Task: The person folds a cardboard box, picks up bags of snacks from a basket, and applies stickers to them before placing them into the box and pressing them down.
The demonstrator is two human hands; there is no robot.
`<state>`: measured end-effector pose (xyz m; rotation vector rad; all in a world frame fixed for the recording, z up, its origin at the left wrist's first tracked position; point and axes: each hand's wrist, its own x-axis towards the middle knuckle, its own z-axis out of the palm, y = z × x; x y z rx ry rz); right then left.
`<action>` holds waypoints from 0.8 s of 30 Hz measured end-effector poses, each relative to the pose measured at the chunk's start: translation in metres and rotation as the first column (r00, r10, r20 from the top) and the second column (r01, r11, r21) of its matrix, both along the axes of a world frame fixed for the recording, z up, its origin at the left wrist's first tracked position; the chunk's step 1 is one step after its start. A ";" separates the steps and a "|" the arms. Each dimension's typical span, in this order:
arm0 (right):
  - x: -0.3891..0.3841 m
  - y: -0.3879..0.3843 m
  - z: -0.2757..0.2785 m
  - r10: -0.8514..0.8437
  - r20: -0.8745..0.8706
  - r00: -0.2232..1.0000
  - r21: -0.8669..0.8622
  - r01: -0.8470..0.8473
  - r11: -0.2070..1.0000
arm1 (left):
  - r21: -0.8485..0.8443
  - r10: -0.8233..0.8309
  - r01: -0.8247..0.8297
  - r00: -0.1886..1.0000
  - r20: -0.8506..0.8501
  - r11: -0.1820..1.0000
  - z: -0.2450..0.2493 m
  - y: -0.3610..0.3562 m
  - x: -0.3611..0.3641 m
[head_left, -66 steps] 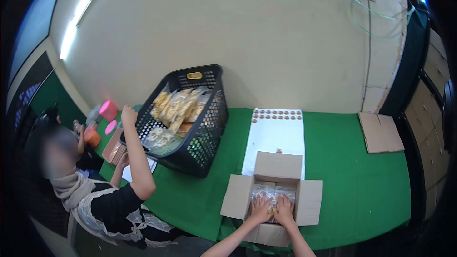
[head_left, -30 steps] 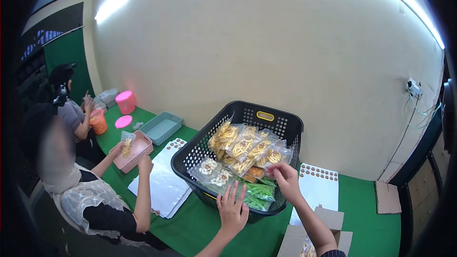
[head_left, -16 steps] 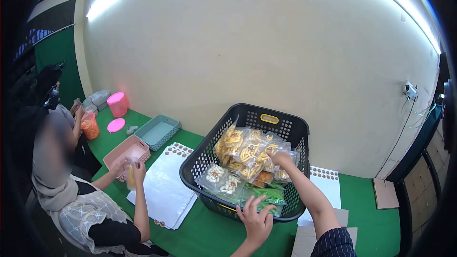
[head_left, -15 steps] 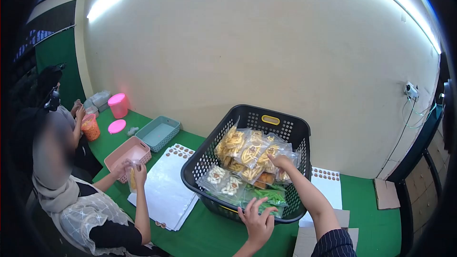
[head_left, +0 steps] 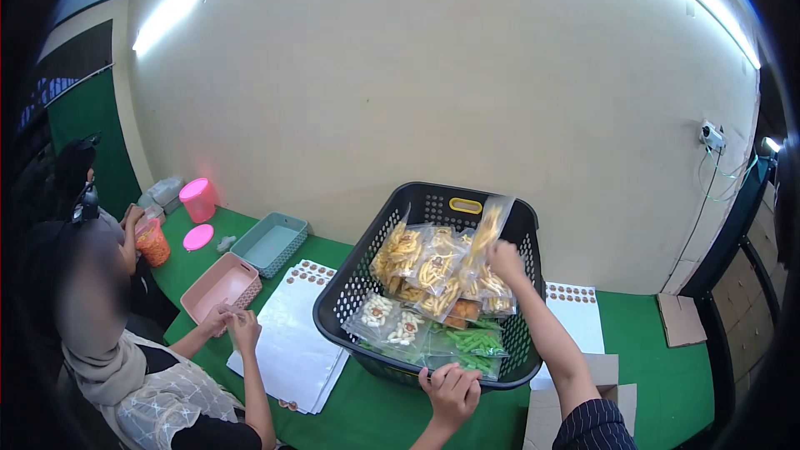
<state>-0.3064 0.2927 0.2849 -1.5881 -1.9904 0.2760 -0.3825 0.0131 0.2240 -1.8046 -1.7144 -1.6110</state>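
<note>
A large black perforated basket [head_left: 337,342] stands before me, holding several clear bags. My right hand [head_left: 505,262] grips a clear bag of yellow stick snacks [head_left: 492,221], tilted upright above the pile and blurred. My left hand [head_left: 452,393] has its fingers curled over the basket's near rim. Below the raised bag lie more bags of yellow sticks [head_left: 437,271]. Nearer the front are bags of white snacks [head_left: 404,327], a bag of green sticks [head_left: 475,342] and an orange-brown one [head_left: 462,313].
On the green table [head_left: 358,417] stand a pink basket [head_left: 250,290], a teal basket [head_left: 287,254] and a pink-lidded tub [head_left: 198,200]. White sticker sheets [head_left: 292,350] lie left; an open cardboard box [head_left: 546,421] sits right. Two people work at left, the nearer one's hands [head_left: 233,323] together.
My right hand has raised a bag of yellow sticks from the pile. My left hand's spread fingers have closed over the rim. The view has shifted slightly.
</note>
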 end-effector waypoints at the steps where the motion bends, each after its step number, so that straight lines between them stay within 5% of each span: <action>1: 0.012 -0.011 0.018 -0.013 -0.155 0.988 0.124 0.032 0.992 | 0.060 -0.006 0.007 1.000 -0.012 0.998 -0.004 0.001 -0.002; 4: 0.045 -0.069 0.060 0.181 -0.494 0.850 0.430 0.058 0.901 | 0.058 -0.026 0.031 0.996 -0.084 0.998 -0.012 0.000 -0.010; 9: 0.126 -0.154 0.018 0.223 -0.727 0.649 0.394 0.130 0.910 | -0.005 -0.072 0.072 0.986 -0.150 0.997 -0.001 -0.010 -0.017; 13: 0.204 -0.204 -0.067 -0.044 -0.765 0.643 0.184 0.283 0.941 | 0.001 -0.027 0.028 0.991 -0.130 1.000 -0.005 -0.010 -0.011; 15: 0.230 -0.224 -0.121 -0.242 -0.857 0.455 -0.051 0.391 0.919 | 0.010 -0.015 0.016 0.995 -0.103 1.000 -0.005 -0.010 -0.007; 16: 0.229 -0.233 -0.139 -0.291 -0.919 0.268 -0.160 0.420 0.893 | 0.007 -0.029 0.030 0.996 -0.079 1.000 -0.002 -0.009 -0.007; 17: 0.226 -0.246 -0.141 -0.406 -0.901 0.154 -0.356 0.275 0.893 | -0.003 -0.046 0.046 0.997 -0.057 0.999 0.001 -0.011 -0.006; 19: 0.220 -0.271 -0.179 -0.397 -0.913 0.092 -0.400 -0.011 0.916 | -0.064 -0.070 0.067 0.996 -0.048 0.996 0.007 -0.021 -0.003; 21: 0.216 -0.308 -0.203 -0.468 -0.846 0.255 -0.529 -0.303 0.793 | -0.148 -0.080 0.066 0.993 -0.088 0.987 0.020 -0.027 -0.003; 22: 0.211 -0.337 -0.181 -0.468 -0.775 0.425 -0.602 -0.267 0.753 | -0.183 -0.073 0.051 0.990 -0.117 0.982 0.027 -0.034 0.002; 24: 0.218 -0.366 -0.212 -0.453 -0.749 0.483 -0.626 -0.294 0.722 | -0.238 -0.052 0.008 0.983 -0.177 0.971 0.041 -0.045 0.014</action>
